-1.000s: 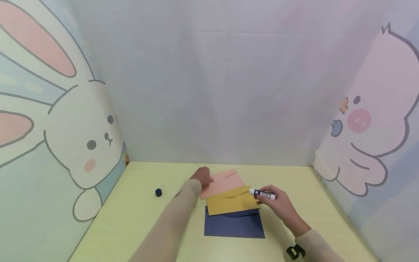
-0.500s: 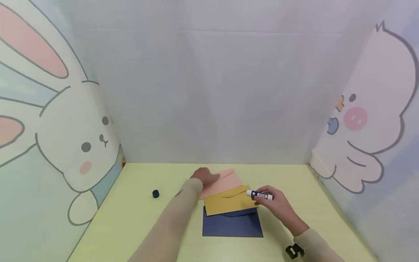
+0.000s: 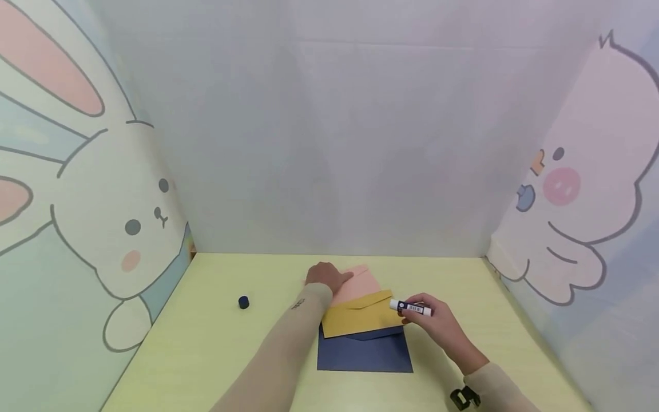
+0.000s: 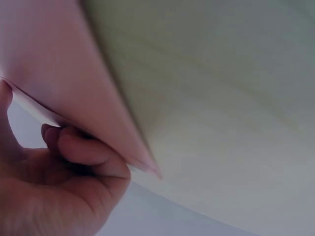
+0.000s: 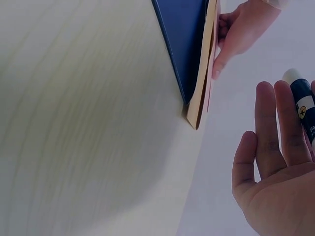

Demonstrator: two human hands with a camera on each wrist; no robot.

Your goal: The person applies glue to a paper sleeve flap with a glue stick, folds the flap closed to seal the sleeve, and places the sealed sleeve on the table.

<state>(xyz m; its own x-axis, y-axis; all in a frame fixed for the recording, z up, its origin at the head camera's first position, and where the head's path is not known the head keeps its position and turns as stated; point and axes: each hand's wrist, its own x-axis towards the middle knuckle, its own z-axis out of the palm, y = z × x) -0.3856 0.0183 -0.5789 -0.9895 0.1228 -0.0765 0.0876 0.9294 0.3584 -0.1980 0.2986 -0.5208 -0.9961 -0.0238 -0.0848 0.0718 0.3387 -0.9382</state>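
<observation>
My left hand (image 3: 327,278) is at the back left of a pink envelope (image 3: 362,284). Its fingers curl against the envelope's edge in the left wrist view, the thumb (image 4: 7,105) reaching to the paper further along. A yellow envelope (image 3: 355,321) overlaps the pink one's front, and a dark blue envelope (image 3: 362,355) lies lowest, nearest me. To the right of them, my right hand (image 3: 440,324) pinches an uncapped glue stick (image 3: 410,307) with a white end and dark label. Two of that hand's fingers (image 5: 268,128) stand straight beside the stick.
A small dark cap (image 3: 243,302) stands on the pale yellow table (image 3: 206,343), left of the envelopes. Behind rises a plain grey curtain (image 3: 329,143). Side walls with cartoon animals, a rabbit (image 3: 118,217) on the left, bound the table.
My left hand has slid rightward along the back of the pink envelope, its thumb now extended to the right. My right hand keeps the glue stick in almost the same place.
</observation>
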